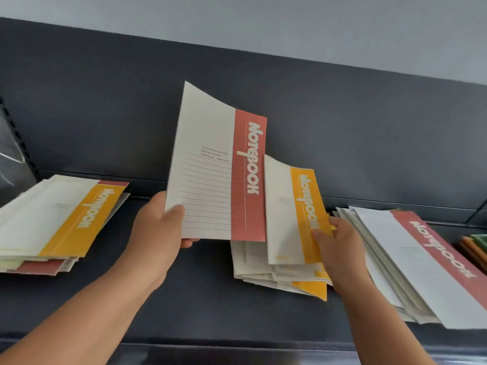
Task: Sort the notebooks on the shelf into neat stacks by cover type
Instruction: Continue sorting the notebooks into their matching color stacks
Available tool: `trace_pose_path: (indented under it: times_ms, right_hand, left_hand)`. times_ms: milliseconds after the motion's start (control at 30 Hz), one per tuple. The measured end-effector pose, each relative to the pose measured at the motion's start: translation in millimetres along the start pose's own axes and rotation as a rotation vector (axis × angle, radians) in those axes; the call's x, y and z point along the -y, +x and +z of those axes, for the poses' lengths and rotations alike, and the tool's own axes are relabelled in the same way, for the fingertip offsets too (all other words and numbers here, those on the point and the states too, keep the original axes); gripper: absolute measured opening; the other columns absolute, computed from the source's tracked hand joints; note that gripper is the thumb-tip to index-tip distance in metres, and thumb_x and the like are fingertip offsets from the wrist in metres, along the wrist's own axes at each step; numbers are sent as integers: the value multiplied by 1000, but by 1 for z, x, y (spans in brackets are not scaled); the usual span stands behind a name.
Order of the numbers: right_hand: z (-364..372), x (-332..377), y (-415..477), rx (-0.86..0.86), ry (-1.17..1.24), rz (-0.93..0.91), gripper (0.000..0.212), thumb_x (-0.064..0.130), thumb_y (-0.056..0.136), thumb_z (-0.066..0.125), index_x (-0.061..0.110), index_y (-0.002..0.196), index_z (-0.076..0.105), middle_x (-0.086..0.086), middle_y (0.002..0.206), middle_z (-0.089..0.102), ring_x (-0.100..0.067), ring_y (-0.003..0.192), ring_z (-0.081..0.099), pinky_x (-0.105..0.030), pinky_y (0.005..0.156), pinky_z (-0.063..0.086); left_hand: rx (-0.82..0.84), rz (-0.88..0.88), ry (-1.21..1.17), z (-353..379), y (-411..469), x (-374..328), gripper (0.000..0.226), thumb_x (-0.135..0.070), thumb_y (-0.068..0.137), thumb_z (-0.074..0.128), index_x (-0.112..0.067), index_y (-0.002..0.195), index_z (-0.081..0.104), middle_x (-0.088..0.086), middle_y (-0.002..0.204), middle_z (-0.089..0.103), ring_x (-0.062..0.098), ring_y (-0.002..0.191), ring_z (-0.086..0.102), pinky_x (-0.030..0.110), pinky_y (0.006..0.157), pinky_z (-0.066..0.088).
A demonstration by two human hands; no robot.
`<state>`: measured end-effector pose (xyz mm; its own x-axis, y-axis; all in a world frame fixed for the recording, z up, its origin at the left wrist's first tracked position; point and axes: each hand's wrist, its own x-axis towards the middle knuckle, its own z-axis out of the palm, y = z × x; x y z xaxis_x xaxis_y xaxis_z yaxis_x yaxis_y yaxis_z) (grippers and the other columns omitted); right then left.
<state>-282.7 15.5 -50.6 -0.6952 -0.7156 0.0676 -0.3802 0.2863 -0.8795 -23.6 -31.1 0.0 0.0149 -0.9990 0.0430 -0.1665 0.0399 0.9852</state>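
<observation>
The left hand's fingers are closed on the lower left corner of a red-banded notebook, thumb on the front cover and the rest curled behind. That corner hold stands the notebook upright and clear of the piles, probably so its cover can be read and it can be carried off. The right hand pinches a yellow-banded notebook by its right edge, thumb on the yellow band and fingers behind. It tilts the notebook up off the loose middle pile, likely to peel it free. The two held notebooks stand side by side, the red one's right edge in front of the yellow one's left edge.

On the shelf, the left stack lies well apart from the left hand. It is topped with yellow, with red showing beneath, so it looks mixed. The right stack, topped with red, lies just beside the right hand and seems the likelier home for the red notebook. Orange and green covers show at the far right edge.
</observation>
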Motion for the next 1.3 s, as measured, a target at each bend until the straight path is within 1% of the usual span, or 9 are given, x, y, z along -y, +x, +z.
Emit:
trace_pose_path:
  times_ms: [167,300,400,467,533,800,933,1100,1300]
  right_hand:
    - [-10,-24,8,56,-326,27,51,23,90,58,19,139,45,-6,128,60,-25,104,58,-29,76,41]
    - [-19,-32,11,82,-414,-104,42,35,91,60,18,129,57,-1,126,58,-26,119,50,-37,93,43]
    - [-43,-18,11,164,113,-42,25,44,94,51,24,87,64,12,84,63,-14,84,62,-32,71,46]
    - [-62,-9,9,368,493,150,27,43,99,45,23,94,62,2,91,73,-16,82,68,-33,71,52]
    - [-82,-12,9,484,500,132,21,33,101,46,24,109,64,-3,102,75,-18,88,71,-35,76,57]
    - [-173,-55,38,121,333,112,27,7,101,43,23,117,58,1,92,76,-15,79,74,-29,67,56]
    - [-205,-86,55,29,170,166,33,6,100,45,22,126,55,0,97,75,-18,83,74,-33,69,58]
    - [-221,-107,64,-91,-249,120,37,2,94,43,13,126,59,7,83,65,-15,72,64,-27,56,47]
    - [-209,-102,56,-218,-673,169,38,21,93,53,16,131,51,-12,120,59,-33,105,54,-47,88,48]
  left_hand:
    - [-60,-5,-52,21,-14,-10,33,-9,98,38,-35,95,57,-6,94,68,18,67,65,28,54,48]
    - [-39,-63,-114,45,-28,-17,32,-9,99,41,-34,93,60,-3,92,70,17,62,66,28,52,48]
    - [20,-107,-167,71,-39,-16,28,-10,100,42,-30,100,62,-1,96,71,15,62,67,26,51,48]
    - [77,-121,-173,92,-46,-15,28,-11,101,42,-30,103,63,-2,98,71,15,64,68,27,51,49]
    - [164,-124,-156,116,-54,-16,29,-12,101,41,-31,106,63,-4,96,72,16,66,69,27,53,51]
    - [518,115,353,187,-59,-14,35,-51,97,33,-32,119,54,-19,118,60,7,112,55,28,95,41]
    - [491,315,785,194,-52,-3,54,-53,97,35,-31,146,32,-9,148,39,13,134,37,30,103,36]
    - [461,419,989,189,-49,6,58,-52,97,34,-27,149,25,-6,153,32,16,139,30,34,110,31]
    - [423,427,1037,172,-44,12,59,-52,97,34,-25,149,25,-5,153,32,17,140,29,33,111,27]
